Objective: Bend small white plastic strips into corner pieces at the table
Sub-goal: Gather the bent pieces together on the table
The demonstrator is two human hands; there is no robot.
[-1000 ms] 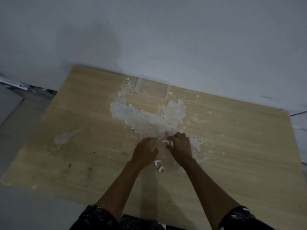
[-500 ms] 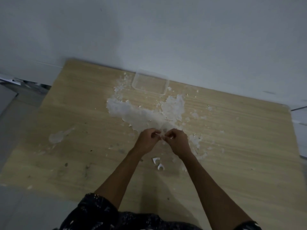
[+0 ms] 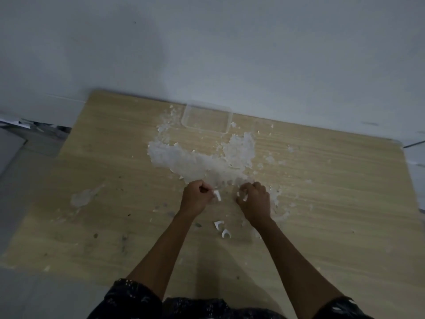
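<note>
- Your left hand (image 3: 195,196) is closed in a fist near the middle of the wooden surface (image 3: 333,203), and it pinches a small white strip (image 3: 217,195) that sticks out from the fingers toward your right side.
- Your right hand (image 3: 254,201) is curled just beside it, with a gap between the two hands; a small white piece (image 3: 244,197) shows at its fingers, and it seems to grip this piece.
- Two bent corner pieces (image 3: 222,229) lie on the surface between your forearms, toward the near edge, close to each other.
- A big pile of white strips (image 3: 197,160) is spread on the surface just behind your hands, toward the far edge; some scattered bits reach beside your right hand.
- A clear plastic container (image 3: 207,119) stands at the far edge, against the wall, just behind the pile.
- A pale smear (image 3: 84,196) marks the surface toward the left edge, well apart from your hands.
</note>
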